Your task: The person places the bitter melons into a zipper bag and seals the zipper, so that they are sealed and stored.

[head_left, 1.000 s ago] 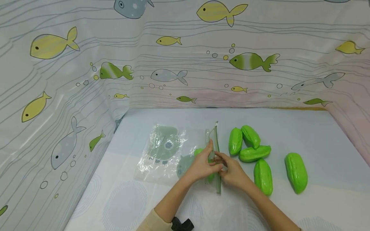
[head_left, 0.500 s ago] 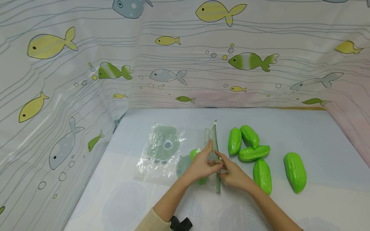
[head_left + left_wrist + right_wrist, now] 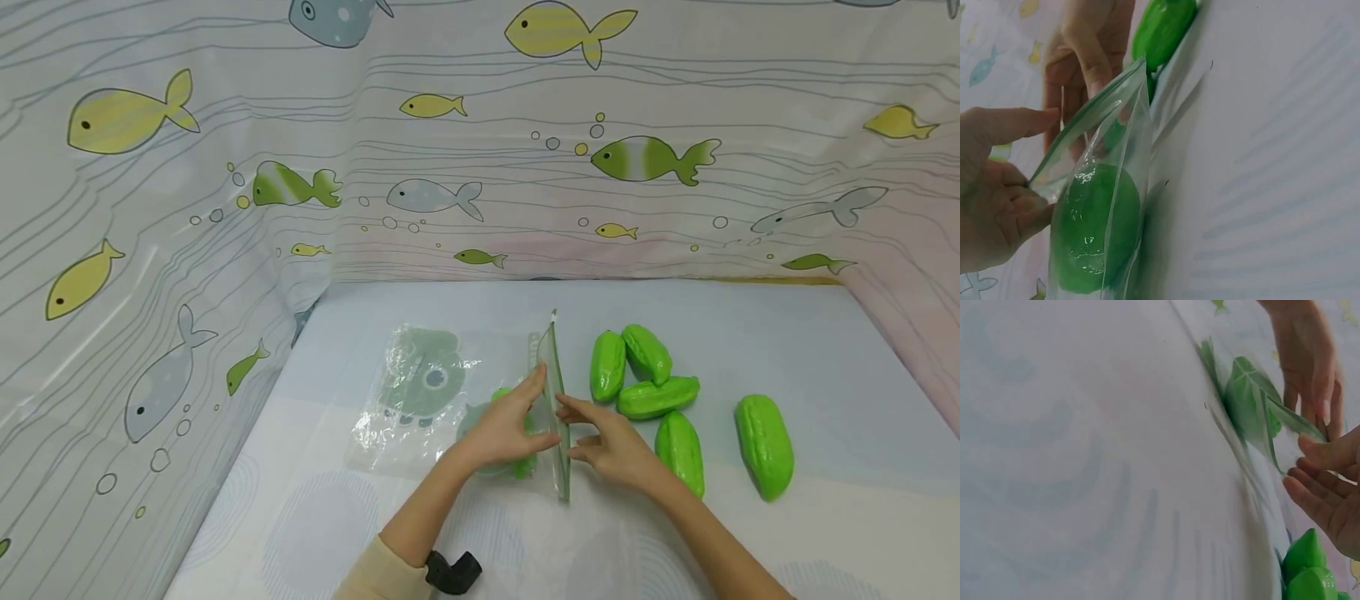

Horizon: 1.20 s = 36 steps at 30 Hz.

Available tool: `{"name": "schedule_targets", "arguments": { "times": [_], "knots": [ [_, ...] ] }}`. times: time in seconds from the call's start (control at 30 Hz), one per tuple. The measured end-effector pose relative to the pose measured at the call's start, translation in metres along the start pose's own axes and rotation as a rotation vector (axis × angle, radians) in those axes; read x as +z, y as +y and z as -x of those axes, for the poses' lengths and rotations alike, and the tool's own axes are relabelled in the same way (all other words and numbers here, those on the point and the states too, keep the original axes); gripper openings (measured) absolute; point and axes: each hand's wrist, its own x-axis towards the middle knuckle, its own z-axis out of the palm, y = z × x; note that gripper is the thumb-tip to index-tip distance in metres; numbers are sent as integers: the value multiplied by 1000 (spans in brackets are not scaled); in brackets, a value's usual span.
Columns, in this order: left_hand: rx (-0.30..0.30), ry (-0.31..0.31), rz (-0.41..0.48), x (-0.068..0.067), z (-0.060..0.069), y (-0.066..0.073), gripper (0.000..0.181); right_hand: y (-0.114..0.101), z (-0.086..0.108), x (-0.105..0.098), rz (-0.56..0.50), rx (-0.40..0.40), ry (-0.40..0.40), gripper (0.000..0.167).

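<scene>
Left hand (image 3: 498,429) and right hand (image 3: 615,446) are held apart, with loose fingers touched to the parted mouth of the clear bag (image 3: 427,375) on the counter (image 3: 727,333). One green fruit (image 3: 1094,231) is seen inside; five green fruits (image 3: 765,447) are left out, so filling seems just begun.

Left hand (image 3: 504,429) and right hand (image 3: 617,447) worked at the mouth of a clear printed zip bag (image 3: 427,371), bag toward left hand's 10 o'clock, green fruit (image 3: 522,467) inside. Four glossy green fruits (image 3: 657,398) spanned right hand's 12 to 3 o'clock; fifth fruit (image 3: 765,448) farther out at 3.
</scene>
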Motion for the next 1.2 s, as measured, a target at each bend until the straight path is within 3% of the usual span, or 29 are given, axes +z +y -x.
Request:
{"name": "schedule_targets", "arguments": {
  "times": [0.17, 0.5, 0.77, 0.97, 1.2],
  "knots": [
    [19, -22, -39, -4, 0, -2, 97, -1, 3, -4, 60, -51, 23, 73],
    [18, -32, -56, -7, 0, -2, 96, -9, 9, -18, 64, -145, 59, 71],
    [8, -13, -48, -5, 1, 0, 94, -10, 20, -32, 117, -125, 101, 76],
    [-9, 3, -92, -1, 0, 0, 96, -11, 30, -41, 139, -94, 131, 79],
    [-17, 10, -127, 2, -2, -2, 97, -10, 39, -50, 184, -140, 166, 76]
  ]
}}
